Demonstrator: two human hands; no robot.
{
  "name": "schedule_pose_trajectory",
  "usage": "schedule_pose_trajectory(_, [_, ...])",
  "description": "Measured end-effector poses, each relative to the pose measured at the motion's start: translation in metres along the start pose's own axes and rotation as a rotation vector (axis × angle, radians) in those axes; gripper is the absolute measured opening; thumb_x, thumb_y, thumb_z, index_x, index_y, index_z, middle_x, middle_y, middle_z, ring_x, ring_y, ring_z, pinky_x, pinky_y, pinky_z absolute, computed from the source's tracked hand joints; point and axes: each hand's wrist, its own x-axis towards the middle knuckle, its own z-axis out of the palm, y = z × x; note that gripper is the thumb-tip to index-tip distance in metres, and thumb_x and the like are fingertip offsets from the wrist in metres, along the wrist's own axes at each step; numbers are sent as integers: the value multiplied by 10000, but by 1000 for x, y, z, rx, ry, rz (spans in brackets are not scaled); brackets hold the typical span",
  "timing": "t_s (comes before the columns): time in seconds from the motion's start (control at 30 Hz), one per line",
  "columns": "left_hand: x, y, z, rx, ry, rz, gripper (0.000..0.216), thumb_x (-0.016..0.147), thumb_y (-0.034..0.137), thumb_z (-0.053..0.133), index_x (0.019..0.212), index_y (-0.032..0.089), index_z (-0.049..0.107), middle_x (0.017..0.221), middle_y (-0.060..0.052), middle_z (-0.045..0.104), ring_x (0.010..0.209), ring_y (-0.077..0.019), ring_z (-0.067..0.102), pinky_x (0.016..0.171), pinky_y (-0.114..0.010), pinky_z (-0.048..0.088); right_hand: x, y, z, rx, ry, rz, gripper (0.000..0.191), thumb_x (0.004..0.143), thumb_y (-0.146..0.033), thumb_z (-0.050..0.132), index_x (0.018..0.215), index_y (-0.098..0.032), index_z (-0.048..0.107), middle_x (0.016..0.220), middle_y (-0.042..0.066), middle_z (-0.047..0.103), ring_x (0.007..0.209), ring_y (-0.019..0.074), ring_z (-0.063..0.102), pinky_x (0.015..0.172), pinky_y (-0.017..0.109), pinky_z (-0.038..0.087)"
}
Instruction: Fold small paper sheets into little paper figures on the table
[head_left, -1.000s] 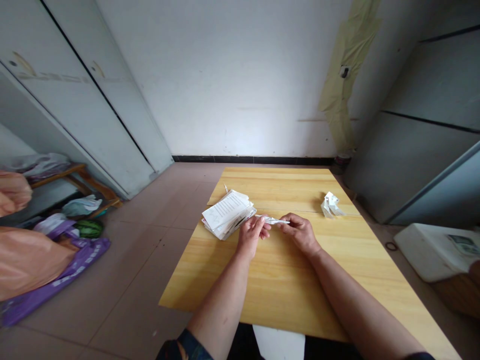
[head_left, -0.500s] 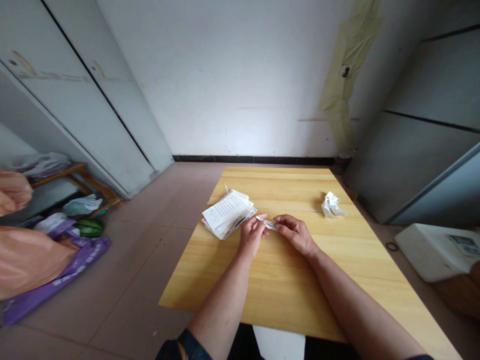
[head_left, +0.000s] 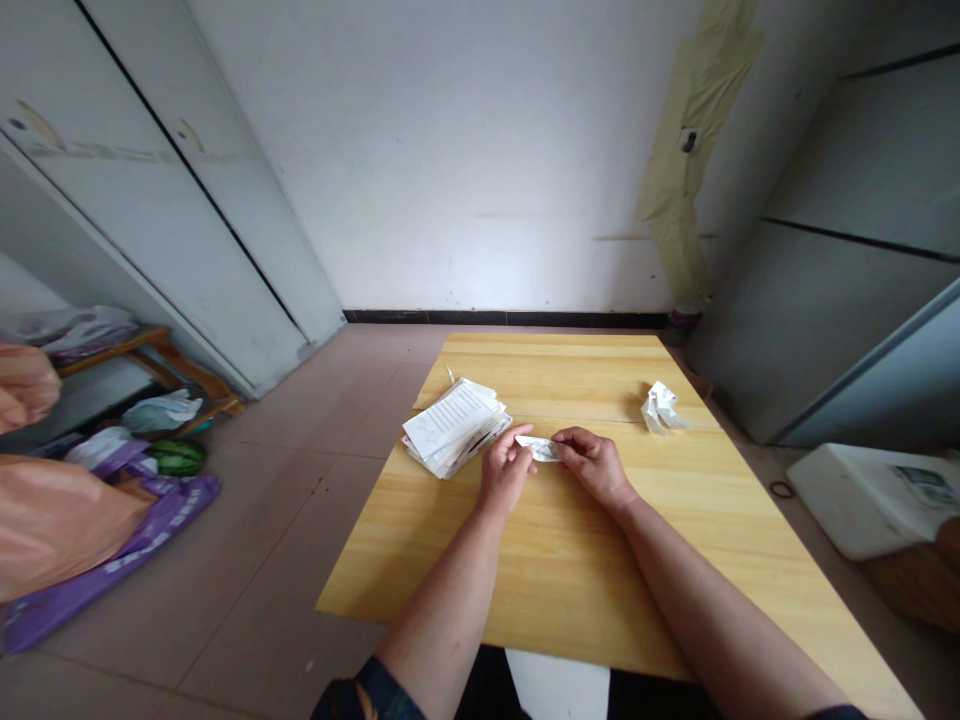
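Note:
A narrow, pale folded piece of paper [head_left: 539,449] stretches between my two hands just above the wooden table [head_left: 585,590]. My left hand [head_left: 507,470] grips its left end between thumb and fingers, with the index finger raised somewhat. At the other end, my right hand [head_left: 596,464] pinches it with thumb and fingertips. Left of my left hand lies an uneven stack of paper sheets [head_left: 454,425], the top one printed with lines of text. A crumpled white paper [head_left: 663,408] rests near the table's right edge.
A white wall stands beyond the table. Cabinets [head_left: 150,200] are on the left, beside a low wooden shelf, a watermelon [head_left: 177,457] and a purple bag [head_left: 127,560] on the floor. To the right are a grey cabinet-like unit [head_left: 832,260] and a white box [head_left: 870,500].
The paper strip has turned so more of its flat face shows. My hands have shifted only slightly; the stack and the crumpled paper have stayed put.

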Motion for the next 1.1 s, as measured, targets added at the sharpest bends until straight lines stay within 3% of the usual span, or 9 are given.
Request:
schedule_pose_trajectory(0.13, [1, -7, -1, 43, 2, 8, 398, 740, 218, 523, 1115, 152, 639, 543, 27, 565, 529, -113, 545, 548, -214, 421, 0, 2, -1, -25, -10, -24, 165, 695, -353, 627, 776, -212, 659, 711, 10, 669, 633, 167, 580, 604, 280, 452])
schedule_pose_trajectory(0.43, [-2, -2, 2, 42, -24, 15, 398, 751, 249, 552, 1134, 163, 618, 596, 33, 540, 537, -107, 527, 539, -212, 428, 1, 2, -2, -146, -15, -21, 147, 718, -326, 583, 720, -200, 660, 632, -4, 640, 579, 152, 548, 548, 253, 409])
schedule_pose_trajectory(0.5, [-2, -1, 3, 2, -32, 19, 442, 768, 302, 573, 1187, 161, 576, 636, 31, 548, 546, -102, 525, 554, -216, 445, 7, -2, -11, -231, 3, -29, 156, 741, -316, 565, 730, -200, 668, 621, 1, 645, 562, 153, 550, 545, 253, 403])
schedule_pose_trajectory(0.63, [-2, -4, 6, 36, -31, 80, 425, 786, 324, 581, 1179, 161, 576, 675, 19, 568, 584, -107, 532, 586, -225, 455, 34, -11, -48, -666, 229, -3, 185, 775, -305, 538, 757, -200, 689, 635, 37, 665, 570, 172, 568, 564, 268, 384])
schedule_pose_trajectory(0.77, [-2, 1, 4, 352, 50, 305, 213, 764, 172, 569, 939, 197, 687, 774, -40, 646, 707, -159, 572, 709, -286, 467, 67, -17, -82, -1076, 324, 139, 199, 798, -254, 515, 810, -195, 706, 748, 95, 699, 678, 215, 603, 570, 279, 352])
schedule_pose_trajectory(0.87, [1, 15, -6, 621, 128, 428, 247, 770, 108, 538, 927, 217, 694, 906, -75, 676, 873, -212, 585, 830, -338, 447, 83, -16, -93, -1210, 314, 252, 242, 833, -243, 481, 909, -186, 703, 872, 123, 705, 727, 221, 613, 587, 280, 348])
schedule_pose_trajectory(1.0, [11, 35, -34, 982, 196, 395, 243, 773, 129, 558, 949, 215, 700, 988, -96, 683, 945, -266, 549, 855, -373, 418, 92, -11, -98, -1354, 283, 237, 287, 881, -230, 431, 1004, -156, 679, 970, 159, 680, 779, 221, 617, 628, 286, 346])
schedule_pose_trajectory(1.1, [19, 43, -56, 1206, 228, 239, 242, 764, 164, 580, 968, 198, 704, 984, -110, 685, 930, -286, 557, 811, -377, 414, 93, -4, -102, -1417, 215, 226, 311, 912, -205, 387, 1020, -121, 666, 982, 181, 662, 815, 222, 610, 665, 308, 332])
